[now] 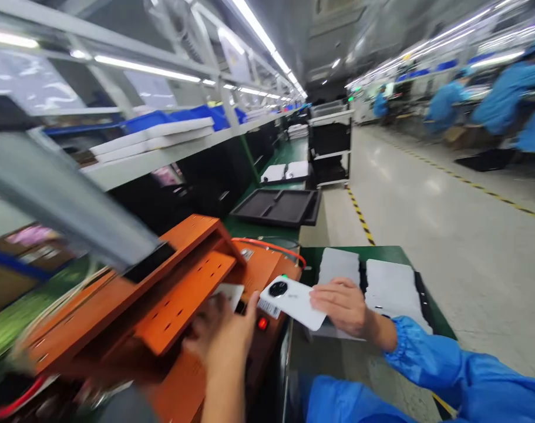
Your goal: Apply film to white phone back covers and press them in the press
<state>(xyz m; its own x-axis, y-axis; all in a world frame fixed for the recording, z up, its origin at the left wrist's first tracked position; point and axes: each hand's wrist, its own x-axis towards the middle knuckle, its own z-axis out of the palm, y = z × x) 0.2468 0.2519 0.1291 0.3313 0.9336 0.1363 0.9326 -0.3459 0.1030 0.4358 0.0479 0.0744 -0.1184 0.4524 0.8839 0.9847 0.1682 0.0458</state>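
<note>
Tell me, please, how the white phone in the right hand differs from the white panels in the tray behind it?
The phone is held up, tilted, by the right hand; the panels lie flat in the tray. The phone shows a round dark camera ring and a barcode label; the panels look plain. The phone is single; the panels lie side by side. Both are white with rounded corners.

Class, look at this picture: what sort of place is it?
Probably an electronics assembly line: a white phone, an orange machine, long workbenches, and workers in blue coats.
</note>
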